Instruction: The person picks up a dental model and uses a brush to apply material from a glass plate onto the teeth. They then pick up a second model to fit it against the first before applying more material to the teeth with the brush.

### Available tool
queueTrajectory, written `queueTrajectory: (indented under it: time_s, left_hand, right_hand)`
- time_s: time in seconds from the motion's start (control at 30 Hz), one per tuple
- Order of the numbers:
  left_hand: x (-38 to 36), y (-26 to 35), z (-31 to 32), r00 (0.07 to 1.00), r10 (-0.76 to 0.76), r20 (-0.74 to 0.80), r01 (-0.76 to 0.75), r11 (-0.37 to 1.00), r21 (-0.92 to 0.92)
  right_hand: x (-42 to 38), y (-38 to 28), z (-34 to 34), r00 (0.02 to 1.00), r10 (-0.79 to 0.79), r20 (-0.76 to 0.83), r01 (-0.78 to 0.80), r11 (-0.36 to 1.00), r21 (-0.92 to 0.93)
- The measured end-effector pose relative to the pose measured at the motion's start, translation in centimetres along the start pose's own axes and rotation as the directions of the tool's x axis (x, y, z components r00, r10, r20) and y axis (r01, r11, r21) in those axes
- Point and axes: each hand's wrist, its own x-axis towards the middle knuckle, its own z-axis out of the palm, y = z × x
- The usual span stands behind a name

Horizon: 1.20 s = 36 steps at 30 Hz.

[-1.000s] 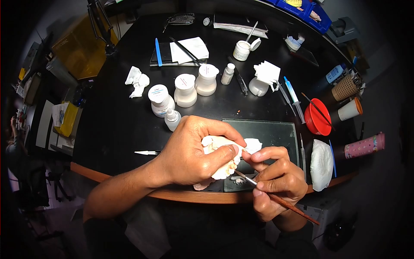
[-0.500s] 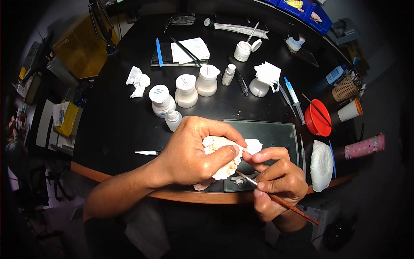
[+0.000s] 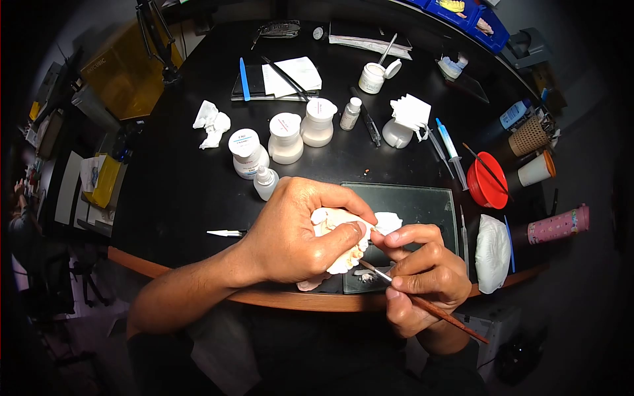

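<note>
My left hand (image 3: 307, 234) is closed around a cream-coloured dental cast (image 3: 345, 262), thumb and index finger pressed together over its upper side. A row of teeth shows along the cast's lower edge. Between thumb and fingers, my right hand (image 3: 426, 280) grips a fine paintbrush (image 3: 436, 312) with a reddish-brown wooden handle. The brush tip points up and left, right at the teeth of the cast. My right index fingertip is close to the left fingertips. Under the hands lies a glass slab (image 3: 416, 198) with small white smears of material on it. White tissue (image 3: 388, 224) sits just behind the fingers.
Several powder jars (image 3: 285, 142) and a dropper bottle (image 3: 265, 183) stand beyond my left hand. On the right are a red bowl (image 3: 487, 178) with a stick across it, a syringe (image 3: 452, 153) and a white folded pad (image 3: 492, 254). The table's wooden edge (image 3: 297, 302) runs below my hands.
Almost nothing differs. The brush and my right fingers have shifted very slightly; both hands keep their hold.
</note>
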Motion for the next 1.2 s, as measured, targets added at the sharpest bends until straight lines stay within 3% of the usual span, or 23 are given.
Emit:
queueTrajectory:
  time_s: [0.27, 0.37, 0.67, 1.2]
  left_hand:
    - [0.01, -0.23, 0.29, 0.996, -0.012, -0.09, 0.017, 0.998, 0.062]
    - [-0.16, -0.09, -0.16, 0.998, -0.053, -0.029, 0.056, 0.991, 0.122]
    - [-0.03, -0.43, 0.09, 0.998, -0.011, -0.056, 0.015, 0.997, 0.077]
    - [-0.1, -0.32, -0.07, 0.998, 0.007, -0.056, 0.006, 0.977, 0.215]
  right_hand:
    - [0.21, 0.1, -0.16, 0.999, 0.03, 0.03, -0.03, 1.0, -0.001]
    - [0.21, 0.13, 0.06, 0.999, 0.036, 0.032, -0.036, 0.999, -0.005]
    - [0.15, 0.12, 0.15, 0.999, 0.032, 0.027, -0.031, 0.999, -0.028]
    - [0.22, 0.44, 0.23, 0.998, 0.054, 0.044, -0.054, 0.999, 0.006]
